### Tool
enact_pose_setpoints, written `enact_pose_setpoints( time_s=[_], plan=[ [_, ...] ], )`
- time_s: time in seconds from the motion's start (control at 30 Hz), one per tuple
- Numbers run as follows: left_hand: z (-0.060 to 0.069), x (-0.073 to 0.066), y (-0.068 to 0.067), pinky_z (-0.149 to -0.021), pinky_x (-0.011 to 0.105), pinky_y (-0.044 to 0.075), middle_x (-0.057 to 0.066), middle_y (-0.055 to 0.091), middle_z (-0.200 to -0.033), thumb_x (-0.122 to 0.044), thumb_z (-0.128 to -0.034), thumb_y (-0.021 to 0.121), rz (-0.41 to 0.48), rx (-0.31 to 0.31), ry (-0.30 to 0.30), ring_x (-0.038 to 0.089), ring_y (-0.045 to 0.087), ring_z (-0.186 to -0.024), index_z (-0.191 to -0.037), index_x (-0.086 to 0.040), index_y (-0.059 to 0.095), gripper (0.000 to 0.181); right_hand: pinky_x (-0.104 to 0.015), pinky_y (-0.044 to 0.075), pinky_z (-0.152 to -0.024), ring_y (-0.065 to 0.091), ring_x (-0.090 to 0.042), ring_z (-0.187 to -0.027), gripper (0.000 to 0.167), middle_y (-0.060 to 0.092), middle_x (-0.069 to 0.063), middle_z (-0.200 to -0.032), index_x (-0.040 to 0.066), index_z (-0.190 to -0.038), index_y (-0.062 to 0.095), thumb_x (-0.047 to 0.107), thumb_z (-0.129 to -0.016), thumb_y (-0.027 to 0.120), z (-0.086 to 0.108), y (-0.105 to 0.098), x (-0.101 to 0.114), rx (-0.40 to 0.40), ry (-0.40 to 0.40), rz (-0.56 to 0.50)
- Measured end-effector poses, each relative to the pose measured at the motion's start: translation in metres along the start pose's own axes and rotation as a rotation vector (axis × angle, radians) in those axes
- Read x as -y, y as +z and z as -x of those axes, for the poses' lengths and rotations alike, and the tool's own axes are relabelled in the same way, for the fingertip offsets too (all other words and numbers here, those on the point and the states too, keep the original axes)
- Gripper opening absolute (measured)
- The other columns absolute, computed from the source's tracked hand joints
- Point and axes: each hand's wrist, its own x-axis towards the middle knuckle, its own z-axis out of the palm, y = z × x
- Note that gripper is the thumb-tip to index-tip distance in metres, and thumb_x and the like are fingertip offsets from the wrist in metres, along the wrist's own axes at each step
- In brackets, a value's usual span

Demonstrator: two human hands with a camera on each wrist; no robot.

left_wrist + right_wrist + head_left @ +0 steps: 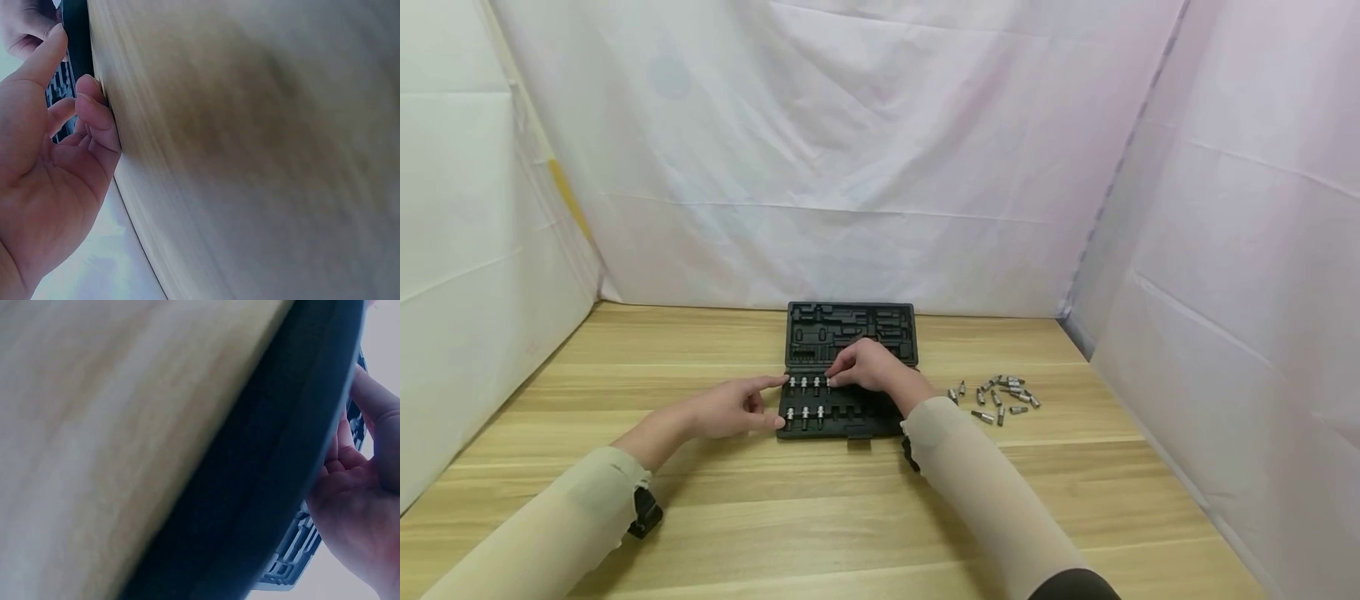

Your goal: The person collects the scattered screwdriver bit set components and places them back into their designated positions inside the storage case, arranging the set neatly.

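A black molded tool case (891,425) lies unfolded on the table, with silver bit sockets (805,417) standing in two rows at its left. My left hand (733,408) touches the case's left side, index finger and thumb stretched out toward its back and front corners; the other fingers are bent. My right hand (880,371) reaches over the case and pinches a bit socket (828,382) at the right end of the back row. That socket is partly covered by the fingertips. In the right wrist view the case wall hides the fingertips of the right hand (359,494).
Several loose bit sockets (996,398) are scattered on the wooden table (752,517) right of the case. The raised lid (850,321) with molded recesses is at the back. White cloth walls (850,167) enclose the table at the back and both sides.
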Motion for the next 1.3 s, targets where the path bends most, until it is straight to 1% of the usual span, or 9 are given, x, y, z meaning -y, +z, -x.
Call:
enact_pose_setpoints(
  time_s=[0.2,0.33,0.6,0.73,0.8,0.9,1.03,1.17,1.3],
  plan=[
    [-0.0012,0.0029,-0.0002,-0.074,0.032,0.052,0.006,0.067,-0.100,-0.040,-0.1013,0.080,-0.002,0.001,-0.007,0.019,0.060,-0.087,-0.171,-0.007,0.038,0.088,-0.041,0.062,-0.099,0.074,-0.018,-0.111,0.016,0.083,0.002,-0.118,0.024,-0.116,0.088,0.028,-0.103,0.080,0.0004,0.0008,0.0026,0.005,0.011,0.030],
    [-0.0011,0.0052,-0.0003,-0.075,0.032,0.053,0.006,0.067,-0.100,-0.042,-0.1009,0.081,-0.005,0.002,-0.021,0.019,0.060,-0.088,-0.171,-0.009,0.038,0.088,-0.041,0.062,-0.100,0.073,-0.019,-0.116,0.017,0.083,0.002,-0.120,0.025,-0.117,0.088,0.029,-0.102,0.081,0.0000,0.0021,0.0033,0.004,0.007,0.044],
    [-0.0020,0.0040,-0.0018,-0.075,0.032,0.053,0.006,0.067,-0.100,-0.040,-0.1013,0.080,0.002,-0.003,-0.010,0.019,0.060,-0.087,-0.171,-0.008,0.037,0.088,-0.041,0.061,-0.103,0.072,-0.021,-0.122,0.016,0.082,0.003,-0.122,0.026,-0.116,0.088,0.030,-0.103,0.080,-0.0016,-0.0009,0.0021,0.014,-0.001,0.098],
    [-0.0027,0.0035,-0.0004,-0.074,0.031,0.053,0.006,0.067,-0.101,-0.040,-0.1017,0.080,0.017,0.008,-0.013,0.019,0.060,-0.088,-0.171,-0.009,0.037,0.087,-0.041,0.061,-0.102,0.073,-0.019,-0.118,0.018,0.082,0.002,-0.123,0.025,-0.118,0.087,0.029,-0.102,0.080,0.0005,-0.0026,-0.0015,0.028,-0.014,0.071],
    [-0.0027,0.0033,0.0005,-0.074,0.031,0.053,0.006,0.067,-0.101,-0.039,-0.1021,0.080,0.020,0.013,-0.009,0.019,0.060,-0.088,-0.171,-0.008,0.037,0.087,-0.041,0.061,-0.100,0.072,-0.018,-0.113,0.018,0.080,0.002,-0.122,0.026,-0.119,0.086,0.029,-0.102,0.081,0.0020,-0.0025,-0.0035,0.034,-0.017,0.050],
    [-0.0018,0.0021,0.0012,-0.073,0.031,0.053,0.006,0.067,-0.100,-0.037,-0.1021,0.080,0.024,0.010,-0.005,0.019,0.060,-0.088,-0.171,-0.008,0.037,0.086,-0.040,0.058,-0.095,0.068,-0.016,-0.104,0.019,0.076,0.002,-0.117,0.026,-0.120,0.084,0.029,-0.102,0.082,0.0033,-0.0012,-0.0054,0.033,-0.022,0.023],
    [-0.0006,0.0011,0.0011,-0.071,0.030,0.052,0.007,0.066,-0.099,-0.036,-0.1019,0.081,0.030,0.006,-0.001,0.020,0.059,-0.086,-0.170,-0.007,0.038,0.086,-0.039,0.056,-0.087,0.065,-0.017,-0.095,0.016,0.073,0.001,-0.109,0.028,-0.117,0.083,0.030,-0.101,0.082,0.0036,0.0001,-0.0045,0.021,-0.016,0.011],
    [-0.0008,0.0018,0.0011,-0.072,0.030,0.052,0.006,0.066,-0.099,-0.037,-0.1018,0.080,0.027,0.006,0.001,0.019,0.059,-0.086,-0.170,-0.008,0.038,0.085,-0.038,0.054,-0.082,0.064,-0.020,-0.092,0.012,0.071,0.000,-0.105,0.030,-0.114,0.081,0.031,-0.102,0.082,0.0043,-0.0001,-0.0026,0.015,0.005,0.010],
    [-0.0006,0.0029,0.0008,-0.071,0.030,0.051,0.006,0.066,-0.099,-0.036,-0.1021,0.080,0.028,0.007,0.004,0.019,0.059,-0.086,-0.170,-0.008,0.038,0.085,-0.038,0.053,-0.082,0.064,-0.020,-0.092,0.010,0.071,0.000,-0.105,0.031,-0.113,0.081,0.032,-0.103,0.081,0.0047,-0.0006,-0.0006,0.022,0.005,0.021]
  ],
)
